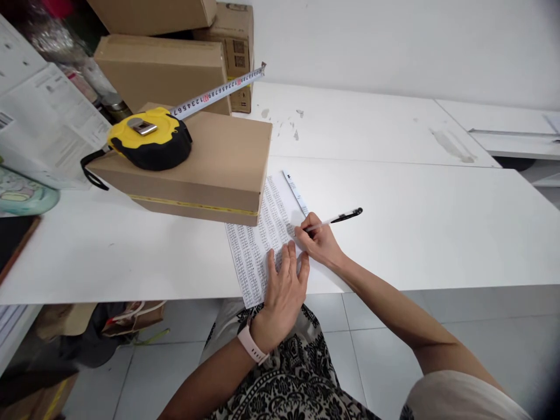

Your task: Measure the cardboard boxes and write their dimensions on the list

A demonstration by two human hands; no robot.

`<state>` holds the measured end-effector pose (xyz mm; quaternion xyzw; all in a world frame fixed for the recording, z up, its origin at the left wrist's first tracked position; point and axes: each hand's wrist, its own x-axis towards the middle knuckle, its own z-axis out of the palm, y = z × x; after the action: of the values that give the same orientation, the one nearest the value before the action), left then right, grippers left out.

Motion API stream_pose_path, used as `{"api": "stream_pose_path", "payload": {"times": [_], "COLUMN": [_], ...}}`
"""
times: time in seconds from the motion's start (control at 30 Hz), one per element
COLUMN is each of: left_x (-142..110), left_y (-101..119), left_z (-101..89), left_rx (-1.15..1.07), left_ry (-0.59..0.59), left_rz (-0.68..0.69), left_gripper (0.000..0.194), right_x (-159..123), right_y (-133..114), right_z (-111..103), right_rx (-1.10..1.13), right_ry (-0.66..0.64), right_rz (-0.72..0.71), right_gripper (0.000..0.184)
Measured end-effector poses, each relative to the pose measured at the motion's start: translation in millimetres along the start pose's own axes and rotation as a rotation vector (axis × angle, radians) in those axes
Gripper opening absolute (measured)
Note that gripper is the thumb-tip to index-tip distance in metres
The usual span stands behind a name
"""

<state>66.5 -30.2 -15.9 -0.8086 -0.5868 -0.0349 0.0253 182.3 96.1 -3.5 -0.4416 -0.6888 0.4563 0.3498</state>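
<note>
My right hand (321, 240) is closed around a pen (345, 216) with a black cap end, its tip down at a sheet of paper (258, 262) covered in columns of small writing. Flat on the lower part of that sheet lies my left hand (286, 280), fingers spread, a pale pink watch band on its wrist. A cardboard box (227, 151) covers the sheet's upper left. On top of the box rests a yellow and black tape measure (151, 137), its blade pulled out to the upper right. A pale printed strip (294, 191) sticks out above my right hand.
More cardboard boxes (161, 70) stand behind at the upper left, beside white packages (52, 111) and plastic-wrapped items. A dark brown-edged object (15, 242) sits at the far left of the white table (415, 221). Bags and a cap (91, 338) lie below the table's front edge.
</note>
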Motion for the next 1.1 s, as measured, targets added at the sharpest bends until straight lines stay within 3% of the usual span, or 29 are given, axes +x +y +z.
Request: {"api": "stream_pose_path", "payload": {"times": [0.6,1.1], "left_x": [0,0], "left_y": [-2,-2], "left_z": [-11.8,-12.8], "left_rx": [0.017,0.053], "left_ry": [-0.029,-0.038], "left_rz": [0.014,0.026], "left_gripper": [0.071,0.073], "right_x": [2,1], "right_y": [5,6], "right_z": [2,2], "right_rx": [-0.021,-0.011], "right_ry": [0.001,-0.021], "right_rz": [-0.026,0.011], "right_gripper": [0.031,0.03]}}
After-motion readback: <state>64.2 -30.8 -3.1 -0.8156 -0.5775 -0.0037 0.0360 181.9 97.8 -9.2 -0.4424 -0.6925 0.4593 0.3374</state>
